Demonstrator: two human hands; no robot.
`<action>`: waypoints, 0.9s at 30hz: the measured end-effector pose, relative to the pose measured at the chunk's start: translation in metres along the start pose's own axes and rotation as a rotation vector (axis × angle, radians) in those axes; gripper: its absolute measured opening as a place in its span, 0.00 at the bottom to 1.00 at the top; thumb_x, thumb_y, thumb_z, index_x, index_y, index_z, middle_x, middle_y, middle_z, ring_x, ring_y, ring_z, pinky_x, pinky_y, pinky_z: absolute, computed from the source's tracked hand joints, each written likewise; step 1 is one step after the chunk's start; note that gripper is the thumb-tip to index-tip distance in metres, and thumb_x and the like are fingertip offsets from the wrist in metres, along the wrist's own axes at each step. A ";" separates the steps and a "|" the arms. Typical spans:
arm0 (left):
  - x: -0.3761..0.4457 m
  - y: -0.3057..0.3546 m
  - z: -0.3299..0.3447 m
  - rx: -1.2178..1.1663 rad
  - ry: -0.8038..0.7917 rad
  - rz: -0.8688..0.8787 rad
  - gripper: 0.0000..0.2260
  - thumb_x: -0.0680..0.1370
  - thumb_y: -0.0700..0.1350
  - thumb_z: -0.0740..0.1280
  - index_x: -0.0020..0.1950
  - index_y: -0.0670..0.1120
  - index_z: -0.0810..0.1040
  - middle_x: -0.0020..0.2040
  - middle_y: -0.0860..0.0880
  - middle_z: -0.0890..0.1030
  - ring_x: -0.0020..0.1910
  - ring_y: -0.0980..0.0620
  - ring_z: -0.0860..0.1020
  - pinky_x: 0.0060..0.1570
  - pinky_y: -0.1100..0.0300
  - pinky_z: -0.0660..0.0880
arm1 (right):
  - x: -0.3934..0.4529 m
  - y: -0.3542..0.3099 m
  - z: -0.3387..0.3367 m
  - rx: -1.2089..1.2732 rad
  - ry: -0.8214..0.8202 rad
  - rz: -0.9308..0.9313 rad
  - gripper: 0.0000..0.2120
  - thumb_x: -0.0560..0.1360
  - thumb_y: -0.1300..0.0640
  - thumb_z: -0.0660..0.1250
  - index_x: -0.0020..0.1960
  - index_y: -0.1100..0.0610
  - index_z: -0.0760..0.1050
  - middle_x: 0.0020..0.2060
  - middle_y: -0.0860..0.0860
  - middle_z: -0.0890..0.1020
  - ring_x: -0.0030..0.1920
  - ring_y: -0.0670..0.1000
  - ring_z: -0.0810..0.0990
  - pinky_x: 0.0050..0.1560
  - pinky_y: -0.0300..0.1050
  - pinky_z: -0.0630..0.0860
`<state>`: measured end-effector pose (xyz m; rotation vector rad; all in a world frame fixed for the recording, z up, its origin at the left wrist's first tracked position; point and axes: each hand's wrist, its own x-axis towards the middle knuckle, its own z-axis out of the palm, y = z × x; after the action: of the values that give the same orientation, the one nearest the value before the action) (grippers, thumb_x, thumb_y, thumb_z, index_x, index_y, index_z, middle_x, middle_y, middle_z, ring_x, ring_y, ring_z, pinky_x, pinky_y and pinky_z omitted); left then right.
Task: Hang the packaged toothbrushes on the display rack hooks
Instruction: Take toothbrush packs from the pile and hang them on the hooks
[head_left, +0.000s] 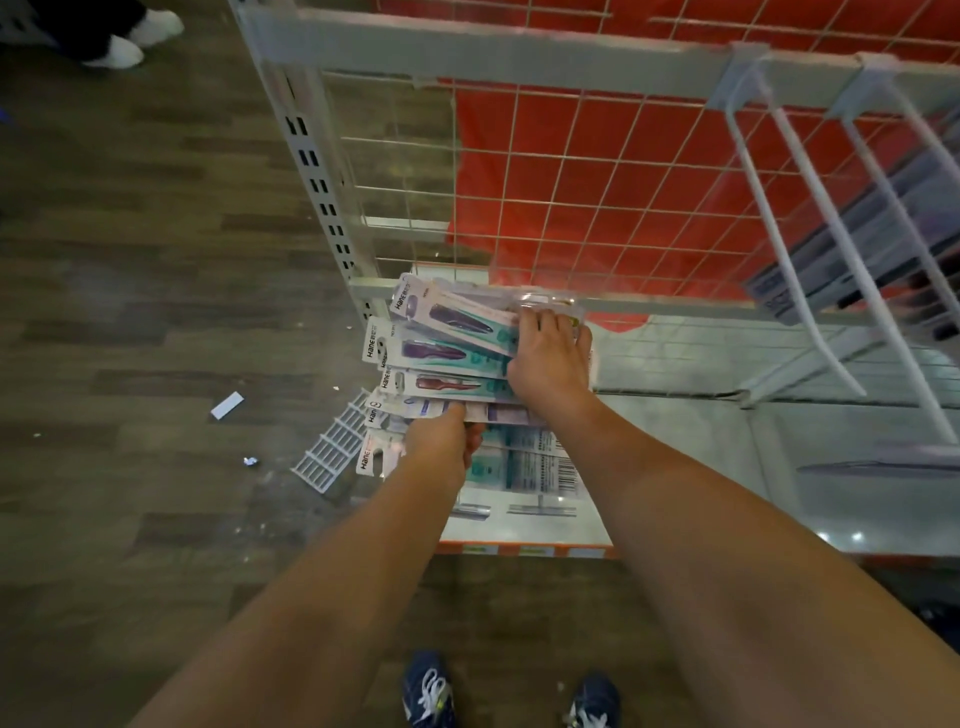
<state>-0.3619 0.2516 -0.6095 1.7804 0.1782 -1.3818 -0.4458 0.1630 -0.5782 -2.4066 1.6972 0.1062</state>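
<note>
Both hands hold a fanned stack of packaged toothbrushes (447, 353) low before the display rack (519, 52), long axes roughly level, hang-hole ends pointing left; left hand (441, 447) pinches the lower packs, right hand (545, 358) fingers curl over the upper ones

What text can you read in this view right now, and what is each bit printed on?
"Hane": header cards of the packaged toothbrushes fanned between the left hand and right hand.
Small print beside "Hane": too blurred to read.
Barcode label on a pack's back: digits and print too small to read.
Dark packages under the rack hooks: lettering blurred, unreadable.
</note>
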 end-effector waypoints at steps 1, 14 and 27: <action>-0.002 -0.001 -0.001 -0.007 0.008 0.003 0.11 0.80 0.45 0.63 0.38 0.43 0.72 0.28 0.48 0.76 0.18 0.58 0.70 0.17 0.71 0.62 | -0.001 0.001 0.001 -0.011 0.023 -0.010 0.26 0.75 0.60 0.60 0.72 0.57 0.58 0.67 0.56 0.68 0.68 0.57 0.63 0.72 0.57 0.55; -0.041 -0.009 -0.014 -0.257 0.002 0.019 0.16 0.77 0.45 0.63 0.64 0.41 0.71 0.54 0.40 0.80 0.48 0.44 0.80 0.36 0.54 0.80 | -0.048 -0.003 -0.016 0.162 0.057 -0.014 0.22 0.76 0.48 0.59 0.67 0.55 0.64 0.64 0.54 0.68 0.63 0.55 0.68 0.62 0.53 0.68; -0.110 0.045 -0.027 0.016 -0.272 0.098 0.29 0.78 0.65 0.54 0.65 0.43 0.73 0.46 0.43 0.75 0.42 0.45 0.73 0.46 0.57 0.70 | -0.116 -0.012 -0.085 1.022 -0.242 0.150 0.12 0.78 0.56 0.60 0.60 0.50 0.69 0.47 0.53 0.79 0.43 0.55 0.80 0.47 0.50 0.77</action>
<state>-0.3582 0.2826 -0.4913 1.5721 -0.0656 -1.5394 -0.4785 0.2570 -0.4736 -1.4441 1.3263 -0.3505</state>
